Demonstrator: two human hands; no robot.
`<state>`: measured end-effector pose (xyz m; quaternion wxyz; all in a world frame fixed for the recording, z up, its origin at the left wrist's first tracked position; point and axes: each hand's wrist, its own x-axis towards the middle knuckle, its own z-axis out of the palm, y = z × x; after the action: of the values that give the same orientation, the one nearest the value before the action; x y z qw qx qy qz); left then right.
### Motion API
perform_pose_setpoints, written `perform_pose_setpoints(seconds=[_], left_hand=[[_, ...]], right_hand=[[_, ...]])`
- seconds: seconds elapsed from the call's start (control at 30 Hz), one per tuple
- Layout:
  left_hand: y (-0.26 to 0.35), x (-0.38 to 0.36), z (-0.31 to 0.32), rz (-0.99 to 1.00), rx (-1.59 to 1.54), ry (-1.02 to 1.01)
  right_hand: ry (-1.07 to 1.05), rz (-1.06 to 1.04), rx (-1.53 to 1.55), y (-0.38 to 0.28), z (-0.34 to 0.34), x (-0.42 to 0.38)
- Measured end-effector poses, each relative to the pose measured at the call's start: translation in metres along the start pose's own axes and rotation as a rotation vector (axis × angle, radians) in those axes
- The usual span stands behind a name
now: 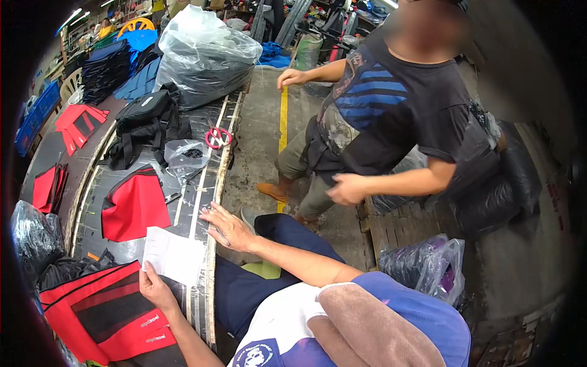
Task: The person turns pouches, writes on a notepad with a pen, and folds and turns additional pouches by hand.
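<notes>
My left hand (158,287) pinches the lower left edge of a white sheet of paper (175,255), which lies over the table edge strip. Beyond the paper, my right hand (231,227) hovers at the table's edge with its fingers partly spread. A slim grey pen-like thing (219,237) shows between its thumb and fingers. Close to the paper lies a red and black fabric piece (136,207). Under and beside my left wrist is a larger red and black bag panel (113,312) with white lettering.
Red-handled scissors (218,138), a small plastic bag (186,159) and a black bag (147,122) lie farther up the table. A big filled plastic sack (205,67) stands behind them. Another person (391,110) is in the aisle at right, near wrapped bundles (425,266).
</notes>
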<state>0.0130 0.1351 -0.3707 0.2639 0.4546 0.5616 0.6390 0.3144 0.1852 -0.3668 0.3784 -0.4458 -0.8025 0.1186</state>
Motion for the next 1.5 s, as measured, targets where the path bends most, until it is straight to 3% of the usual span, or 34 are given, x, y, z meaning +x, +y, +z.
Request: perform_pose_setpoints(seconds=[0.03, 0.13, 0.27, 0.57, 0.7, 0.83, 1.07, 1.2, 1.5], left_hand=[[0.000, 0.000, -0.001, 0.000, 0.001, 0.002], [0.005, 0.001, 0.000, -0.257, -0.177, 0.029], [0.017, 0.001, -0.001, -0.348, -0.259, 0.060], [0.009, 0.001, 0.003, -0.366, -0.358, 0.191], [0.006, 0.002, -0.011, -0.336, -0.309, 0.031], [0.012, 0.002, -0.012, -0.409, -0.516, -0.065], [0.003, 0.002, 0.003, -0.357, -0.348, 0.095], [-0.004, 0.003, -0.005, -0.321, -0.283, -0.005], [-0.001, 0.002, -0.001, -0.287, -0.267, 0.040]], right_hand=[[-0.007, 0.003, 0.004, 0.000, 0.001, 0.001], [0.005, -0.002, -0.027, -0.003, 0.002, 0.000], [-0.010, 0.001, -0.039, -0.003, 0.000, 0.002], [-0.003, -0.009, -0.076, -0.003, 0.001, 0.004], [-0.018, -0.008, -0.045, -0.001, 0.001, 0.002], [-0.007, -0.007, -0.083, -0.006, 0.000, 0.005], [-0.037, 0.012, -0.070, -0.006, -0.001, 0.002], [-0.053, 0.019, -0.067, -0.007, -0.002, 0.003], [-0.056, 0.031, -0.073, -0.006, -0.001, 0.002]])
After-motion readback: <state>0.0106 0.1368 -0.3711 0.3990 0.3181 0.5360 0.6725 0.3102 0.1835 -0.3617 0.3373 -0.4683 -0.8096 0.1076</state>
